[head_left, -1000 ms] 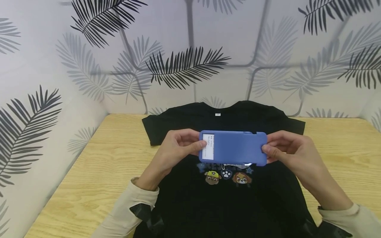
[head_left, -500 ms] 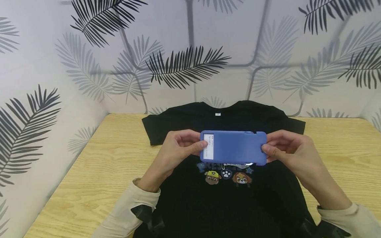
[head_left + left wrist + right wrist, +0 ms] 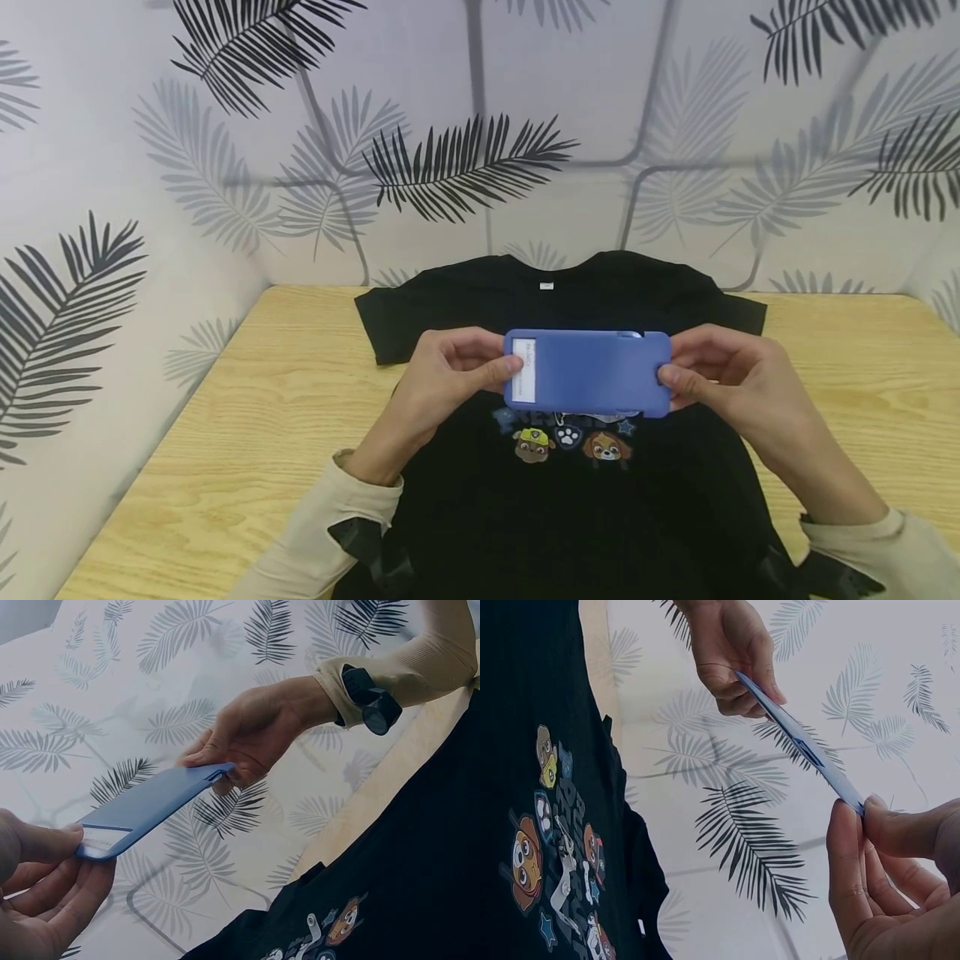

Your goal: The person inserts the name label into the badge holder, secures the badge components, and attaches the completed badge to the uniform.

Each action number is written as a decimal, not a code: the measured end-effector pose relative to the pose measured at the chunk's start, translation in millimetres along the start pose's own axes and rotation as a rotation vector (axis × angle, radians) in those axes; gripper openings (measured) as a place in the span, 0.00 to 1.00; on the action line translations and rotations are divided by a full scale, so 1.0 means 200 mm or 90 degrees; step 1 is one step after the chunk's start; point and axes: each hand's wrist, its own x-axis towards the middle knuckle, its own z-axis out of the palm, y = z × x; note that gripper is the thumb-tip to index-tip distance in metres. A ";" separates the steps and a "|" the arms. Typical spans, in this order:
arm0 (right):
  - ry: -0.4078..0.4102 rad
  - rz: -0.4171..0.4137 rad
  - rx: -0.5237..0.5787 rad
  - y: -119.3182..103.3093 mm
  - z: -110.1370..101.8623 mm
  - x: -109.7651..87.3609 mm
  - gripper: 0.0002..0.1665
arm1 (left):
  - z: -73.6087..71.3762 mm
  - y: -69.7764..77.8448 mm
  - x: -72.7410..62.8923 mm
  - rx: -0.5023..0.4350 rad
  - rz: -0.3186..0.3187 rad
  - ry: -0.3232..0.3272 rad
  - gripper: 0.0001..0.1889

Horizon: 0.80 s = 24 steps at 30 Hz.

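Observation:
A flat blue plastic case, long and narrow with rounded corners and small notches, is held up level over a black T-shirt. My left hand pinches its left end, thumb on the white label and fingers behind. At the other end, my right hand grips the edge between thumb and fingers. The right wrist view shows the case nearly edge-on, thin and raised off the shirt. Below it, cartoon dog faces are printed on the shirt; part of the print is hidden behind the case.
The T-shirt lies spread on a light wooden table, its collar and sleeves toward the back edge. Behind the table hangs a pale backdrop with a dark feather-leaf pattern. Dark straps sit on the beige sleeves.
Both hands keep their hold and the case stays nearly in place, tilting very slightly. The head view has shifted a little.

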 end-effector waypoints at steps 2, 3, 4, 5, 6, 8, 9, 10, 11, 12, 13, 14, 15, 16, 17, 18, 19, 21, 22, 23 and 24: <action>-0.004 -0.001 0.004 0.00 0.00 0.00 0.11 | 0.00 0.00 0.00 -0.001 0.000 -0.002 0.10; -0.006 -0.002 0.004 0.00 0.00 0.00 0.11 | 0.00 0.00 0.00 0.000 -0.002 -0.003 0.09; -0.008 -0.003 0.007 0.01 0.00 0.00 0.11 | 0.00 0.00 0.00 -0.001 -0.002 -0.005 0.09; -0.009 -0.004 0.007 0.01 0.00 0.00 0.11 | 0.00 0.00 0.00 -0.002 -0.002 -0.006 0.09; -0.010 -0.004 0.007 0.01 0.00 0.00 0.11 | 0.01 0.00 0.00 -0.002 -0.003 -0.007 0.09; -0.013 -0.004 0.005 0.01 0.00 0.00 0.10 | 0.01 0.01 -0.01 -0.002 -0.003 -0.009 0.09; -0.015 -0.005 0.002 0.01 0.00 0.00 0.10 | 0.01 0.01 -0.01 -0.001 -0.003 -0.009 0.09; -0.015 -0.004 0.000 0.01 0.00 0.00 0.10 | 0.01 0.00 -0.01 -0.001 -0.003 -0.009 0.09; -0.016 -0.004 -0.003 0.01 0.00 0.00 0.10 | 0.01 0.00 -0.01 0.000 -0.003 -0.010 0.09; -0.017 -0.004 -0.005 0.01 0.00 0.00 0.09 | 0.01 0.00 -0.01 0.001 -0.003 -0.010 0.09; -0.017 -0.004 -0.006 0.01 0.00 0.00 0.09 | 0.01 0.00 -0.01 0.002 -0.003 -0.010 0.09; -0.018 -0.004 -0.008 0.01 0.00 0.00 0.09 | 0.01 0.00 -0.01 0.003 -0.003 -0.010 0.09; -0.019 -0.004 -0.006 0.01 0.00 0.00 0.09 | 0.01 0.00 -0.01 0.003 -0.002 -0.011 0.09; -0.019 -0.004 -0.003 0.01 0.00 0.00 0.09 | 0.01 0.00 -0.01 0.003 -0.001 -0.012 0.09; -0.020 -0.005 -0.001 0.01 0.00 0.00 0.09 | 0.01 0.00 -0.01 0.003 0.000 -0.012 0.09; -0.021 -0.006 0.003 0.01 0.00 0.00 0.09 | 0.02 0.00 -0.01 0.003 0.000 -0.012 0.09; -0.022 -0.007 0.006 0.01 0.00 0.00 0.09 | 0.02 0.00 -0.01 0.002 0.000 -0.011 0.09; -0.023 -0.009 0.009 0.01 0.00 0.00 0.09 | 0.02 -0.01 -0.01 0.000 0.000 -0.010 0.09; -0.023 -0.010 0.007 0.01 0.00 0.00 0.09 | 0.02 -0.01 -0.02 0.000 -0.001 -0.009 0.09; -0.023 -0.010 0.005 0.01 0.00 -0.01 0.08 | 0.02 -0.01 -0.02 0.000 -0.001 -0.008 0.09; -0.021 -0.009 -0.001 0.01 0.01 -0.01 0.08 | 0.02 -0.01 -0.02 0.001 -0.002 -0.007 0.09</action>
